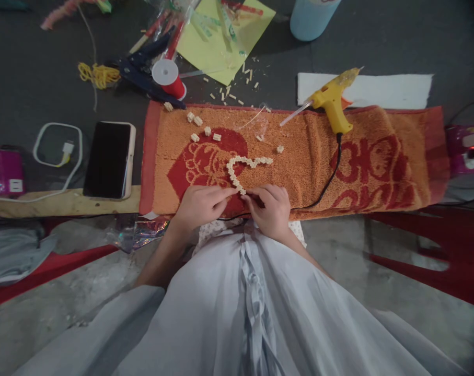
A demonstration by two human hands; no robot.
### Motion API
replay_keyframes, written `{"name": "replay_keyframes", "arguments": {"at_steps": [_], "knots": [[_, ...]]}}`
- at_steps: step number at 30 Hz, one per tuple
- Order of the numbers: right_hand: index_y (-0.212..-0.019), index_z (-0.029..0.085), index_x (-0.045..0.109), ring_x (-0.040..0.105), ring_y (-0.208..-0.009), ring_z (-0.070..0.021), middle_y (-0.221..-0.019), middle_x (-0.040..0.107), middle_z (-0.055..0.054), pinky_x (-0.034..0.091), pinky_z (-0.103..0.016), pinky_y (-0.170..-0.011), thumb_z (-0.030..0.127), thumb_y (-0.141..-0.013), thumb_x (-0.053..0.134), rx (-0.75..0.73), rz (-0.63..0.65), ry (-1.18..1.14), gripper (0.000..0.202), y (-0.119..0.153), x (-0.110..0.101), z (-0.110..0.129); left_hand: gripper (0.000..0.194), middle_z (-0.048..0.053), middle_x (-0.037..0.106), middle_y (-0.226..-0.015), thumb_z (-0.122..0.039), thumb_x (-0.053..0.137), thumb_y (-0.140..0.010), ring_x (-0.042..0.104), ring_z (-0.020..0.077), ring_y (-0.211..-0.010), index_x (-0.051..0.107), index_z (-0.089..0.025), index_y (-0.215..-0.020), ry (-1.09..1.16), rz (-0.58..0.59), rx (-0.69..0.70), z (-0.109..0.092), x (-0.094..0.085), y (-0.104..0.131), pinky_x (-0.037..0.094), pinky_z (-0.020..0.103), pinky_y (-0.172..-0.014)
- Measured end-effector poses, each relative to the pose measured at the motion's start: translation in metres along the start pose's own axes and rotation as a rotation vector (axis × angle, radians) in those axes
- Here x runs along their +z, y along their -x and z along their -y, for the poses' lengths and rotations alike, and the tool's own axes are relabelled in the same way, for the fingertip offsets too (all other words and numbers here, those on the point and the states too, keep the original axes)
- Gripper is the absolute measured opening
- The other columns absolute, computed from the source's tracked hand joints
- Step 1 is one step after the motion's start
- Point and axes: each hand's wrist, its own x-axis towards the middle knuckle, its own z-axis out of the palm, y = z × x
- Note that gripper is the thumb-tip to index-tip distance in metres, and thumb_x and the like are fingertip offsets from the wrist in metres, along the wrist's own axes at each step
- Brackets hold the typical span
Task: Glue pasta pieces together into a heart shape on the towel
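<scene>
A curved strip of small cream-coloured pieces [232, 169] lies on the orange and red towel [287, 180], bent like a hook. Its near end sits between my two hands. My left hand [201, 205] reaches in from the left, fingers closed together, with the fingertips at that end. From the other side, my right hand [270, 208] pinches at the same end, thumb and forefinger together. The exact grip of the fingertips is too small to make out. Several loose cream clusters [207, 131] are scattered farther up the towel, and one cluster [280, 149] rests right of the strip.
A yellow glue gun [334, 102] lies across the towel's far edge and a white strip [393, 90]. Behind are a red thread spool [174, 83], dark-handled pliers [142, 70], yellow paper [221, 42] and a blue bottle [313, 18]. A phone [108, 161] lies left.
</scene>
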Motion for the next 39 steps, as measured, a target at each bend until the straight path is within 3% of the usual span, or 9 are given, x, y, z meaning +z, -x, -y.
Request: {"name": "replay_keyframes", "arguments": {"at_steps": [39], "knots": [[-0.086,0.022,0.071,0.06,-0.073,-0.0176,-0.078,0.071,-0.003,0.039,-0.033,-0.07,0.036,-0.092,0.061,0.006,0.029,-0.006,0.018,-0.0024,-0.0023,0.0006,0.029,-0.003,0.074,-0.073,-0.016,0.05,-0.09,0.066,0.0091,-0.063,0.073,-0.024,-0.106,0.012,-0.002,-0.006,0.0003,0.001,0.0003,0.045,0.022,-0.059]]}}
